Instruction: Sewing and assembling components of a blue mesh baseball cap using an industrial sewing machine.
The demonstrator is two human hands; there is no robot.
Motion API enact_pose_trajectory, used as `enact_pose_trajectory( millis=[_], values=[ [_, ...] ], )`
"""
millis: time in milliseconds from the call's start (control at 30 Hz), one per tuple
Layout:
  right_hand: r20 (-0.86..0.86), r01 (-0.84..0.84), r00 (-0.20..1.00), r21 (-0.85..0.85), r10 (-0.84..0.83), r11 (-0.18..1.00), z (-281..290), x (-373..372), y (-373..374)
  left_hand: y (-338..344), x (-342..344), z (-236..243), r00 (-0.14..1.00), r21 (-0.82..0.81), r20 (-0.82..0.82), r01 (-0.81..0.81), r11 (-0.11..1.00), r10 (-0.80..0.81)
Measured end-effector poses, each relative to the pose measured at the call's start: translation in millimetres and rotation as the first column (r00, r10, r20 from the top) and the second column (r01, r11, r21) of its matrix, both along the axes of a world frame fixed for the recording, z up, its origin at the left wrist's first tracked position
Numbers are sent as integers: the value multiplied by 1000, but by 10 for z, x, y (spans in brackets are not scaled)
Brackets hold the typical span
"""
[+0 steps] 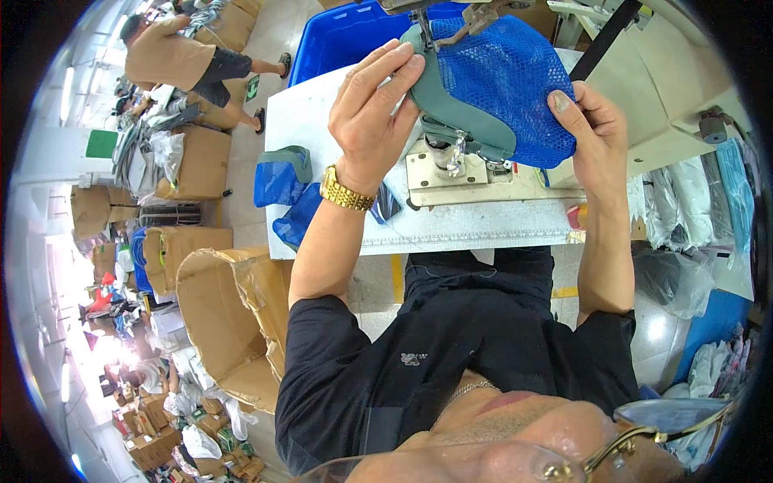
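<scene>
A sewn piece of blue mesh (507, 80) with a grey-green fabric border (463, 109) sits under the needle and presser foot (427, 36) of a sewing machine (676, 72). At the piece's left edge, the fingers of my left hand (374, 101) are close together and grip the green border near the needle. My right hand (592, 129) pinches the mesh at its right side between thumb and fingers. Below the piece show the machine's metal post (451, 153) and base plate (495, 183). Similar blue and green pieces (282, 175) lie on the white table (322, 105), left of my left wrist.
A blue plastic bin (326, 36) stands behind the table. An open cardboard box (229, 314) is at the left. Plastic-wrapped goods (684, 201) hang or lie at the right. Another person (173, 60) stands among boxes at the far left.
</scene>
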State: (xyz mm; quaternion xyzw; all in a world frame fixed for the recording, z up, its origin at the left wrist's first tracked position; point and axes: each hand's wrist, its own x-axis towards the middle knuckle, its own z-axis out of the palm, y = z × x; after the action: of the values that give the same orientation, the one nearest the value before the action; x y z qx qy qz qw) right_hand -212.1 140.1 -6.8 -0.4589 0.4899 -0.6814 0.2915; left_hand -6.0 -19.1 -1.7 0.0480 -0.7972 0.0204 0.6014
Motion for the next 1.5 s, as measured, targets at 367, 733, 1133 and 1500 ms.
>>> enact_pose_trajectory(
  millis=[367, 733, 1133, 1500],
  values=[
    [124, -92, 989, 48, 86, 995, -31, 1, -55, 23, 38, 13, 999, -32, 42, -28, 999, 29],
    [64, -134, 990, 145, 125, 980, -94, -154, -84, 62, 33, 95, 998, -91, 63, -5, 996, 10],
    [-651, -78, 755, 29, 78, 997, 330, 60, -396, 57, 84, 93, 988, -84, 142, -52, 995, 64],
    [-409, -185, 893, 43, 186, 982, 152, 154, -450, 472, 116, 169, 963, 232, 212, -212, 949, 164]
  ],
)
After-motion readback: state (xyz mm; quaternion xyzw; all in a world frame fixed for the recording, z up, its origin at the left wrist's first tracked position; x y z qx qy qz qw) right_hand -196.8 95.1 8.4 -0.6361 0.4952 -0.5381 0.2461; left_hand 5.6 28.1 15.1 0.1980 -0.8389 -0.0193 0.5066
